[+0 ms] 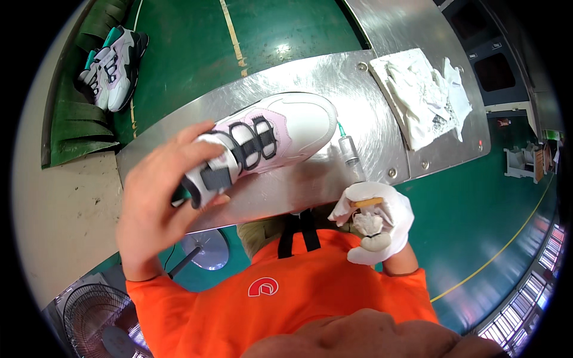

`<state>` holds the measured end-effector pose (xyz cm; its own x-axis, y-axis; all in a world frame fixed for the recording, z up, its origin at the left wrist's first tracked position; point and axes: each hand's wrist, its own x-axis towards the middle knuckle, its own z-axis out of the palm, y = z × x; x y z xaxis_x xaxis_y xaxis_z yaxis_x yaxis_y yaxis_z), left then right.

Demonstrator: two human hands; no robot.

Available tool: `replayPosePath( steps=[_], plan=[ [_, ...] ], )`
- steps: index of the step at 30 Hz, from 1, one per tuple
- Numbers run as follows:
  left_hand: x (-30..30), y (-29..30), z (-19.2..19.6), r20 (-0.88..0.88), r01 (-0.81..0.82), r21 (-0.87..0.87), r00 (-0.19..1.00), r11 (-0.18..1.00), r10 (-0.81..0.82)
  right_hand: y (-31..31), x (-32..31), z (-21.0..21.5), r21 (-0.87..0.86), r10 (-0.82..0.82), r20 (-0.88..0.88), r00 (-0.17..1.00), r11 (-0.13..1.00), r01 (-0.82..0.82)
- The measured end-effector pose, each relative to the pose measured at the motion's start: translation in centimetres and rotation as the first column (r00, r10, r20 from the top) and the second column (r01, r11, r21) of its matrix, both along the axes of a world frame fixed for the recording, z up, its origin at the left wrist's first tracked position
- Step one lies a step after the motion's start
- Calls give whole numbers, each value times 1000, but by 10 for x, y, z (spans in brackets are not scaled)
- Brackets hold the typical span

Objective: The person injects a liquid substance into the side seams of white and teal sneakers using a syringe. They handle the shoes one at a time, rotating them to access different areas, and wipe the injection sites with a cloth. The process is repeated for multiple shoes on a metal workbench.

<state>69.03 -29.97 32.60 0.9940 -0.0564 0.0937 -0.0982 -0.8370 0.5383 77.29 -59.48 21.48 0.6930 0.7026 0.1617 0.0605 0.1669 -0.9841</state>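
1. Fingers of the bare left hand clamp the heel end of a white-and-pink sneaker, which lies tilted on the steel table. From the head view I judge that grip loose enough for the shoe to roll.
2. Same view: the gloved right hand is clenched around a syringe and a crumpled rag. Its green needle tip sits just beside the toe; I see a risk of a jab or stray drip on the upper.
3. Cloths lie well apart, out of quick reach for any spill.
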Motion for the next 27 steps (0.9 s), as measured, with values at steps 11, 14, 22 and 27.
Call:
replayPosePath(
  steps=[11, 14, 22, 27],
  plan=[
    [80, 56, 23, -515, 176, -418, 762, 891, -392, 9, 2, -43, 56, 66, -27, 997, 996, -64],
    [122, 73, 16, -503, 231, -546, 678, 805, -536, 7, 1, -44, 49, 81, -67, 994, 996, -78],
    [199, -10, -63, -669, 459, -323, 508, 828, -543, 1, 0, -42, 294, 164, -379, 911, 955, -50],
    [180, -23, -50, -655, 360, -374, 550, 855, -518, -3, 1, -40, 466, 273, -503, 820, 885, -8]
  ],
)
